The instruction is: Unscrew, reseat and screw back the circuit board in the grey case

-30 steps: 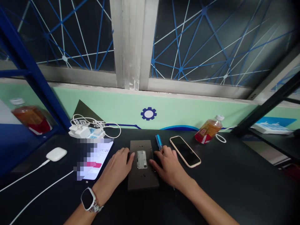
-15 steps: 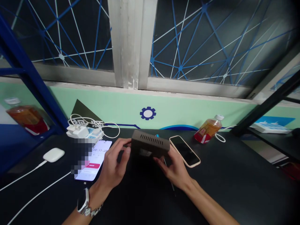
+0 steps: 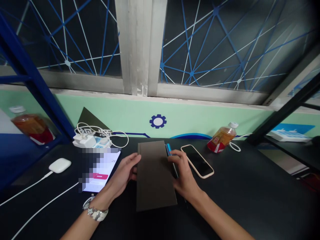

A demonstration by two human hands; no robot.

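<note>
A flat brown box, rectangular with a plain matte face, lies on a black desk in front of a window. The person's left hand rests against the box's left edge with fingers loosely spread, the thumb touching its side. The right hand curls around the box's right edge, fingers bent against it. Just right of the box, partly hidden by the right hand, lies a slim tool with a blue handle. Further right of the box is a dark phone in a pale case, face up, and beyond it a plastic bottle of orange drink lying tilted. Left of the box, a lit phone shows a blurred screen. Behind that phone sits a white power strip with coiled white cables. Far left of the box is a small rounded white case with a cable attached. A metal watch band circles the left wrist.
</note>
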